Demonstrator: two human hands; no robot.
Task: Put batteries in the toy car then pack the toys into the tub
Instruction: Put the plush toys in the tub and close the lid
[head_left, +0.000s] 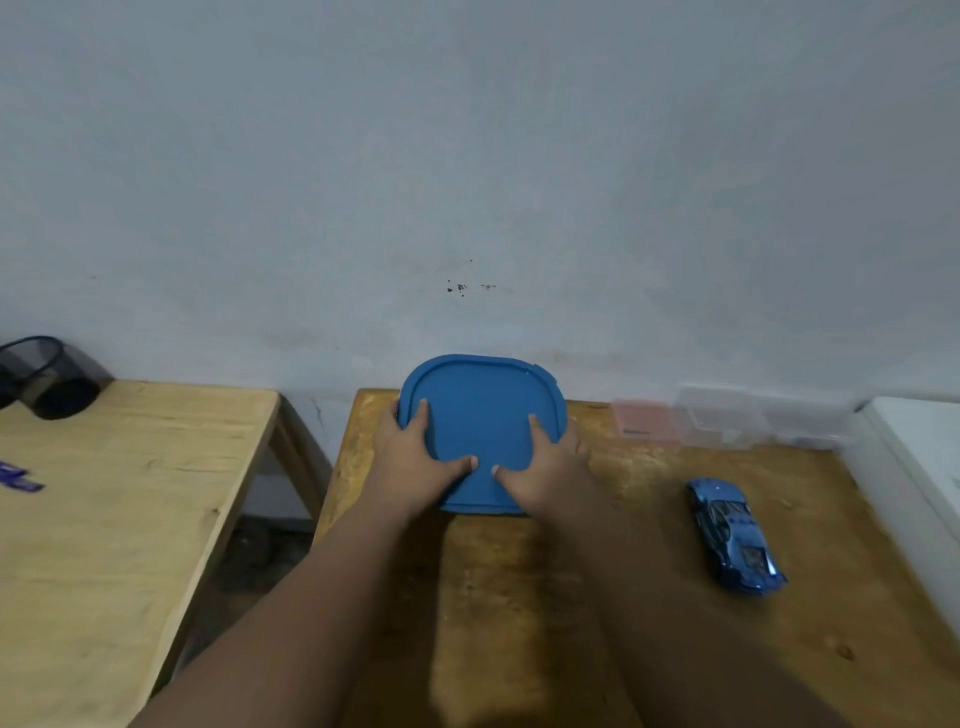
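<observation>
Hands: both lie on top of the blue lid (483, 415), near the back edge of the darker bench (597, 571), close to the wall.
Left hand (415, 457): palm down on the lid's left side, fingers spread, the outer ones curling over the left rim, thumb pointing inward toward the other thumb. It presses and grips the lid's edge.
Right hand (540, 467): palm down on the lid's right side, index finger lying up across the blue surface, the other fingers wrapped over the right rim. It also grasps the lid.
Thumbs: tips nearly meet at the lid's front middle, a small gap between them.
Tub: hidden under the lid and hands; I cannot tell whether the lid is fully seated or what lies inside.
Toy car (735, 535): blue and glossy, sitting on the same bench well to the right of the hands, lengthways, one end toward the wall and the other toward the near edge. Nothing touches it.
Clear boxes (753, 415): a row of see-through plastic containers against the wall at the bench's back right, one pinkish piece at the left end.
Second bench (130, 493): paler wood, off to the left, apart from the first with a gap between.
Mesh cup (47, 379): black, tipped on its side at the pale bench's back left corner.
Purple wrapper (18, 478): small, blurred, at the left edge of the pale bench.
</observation>
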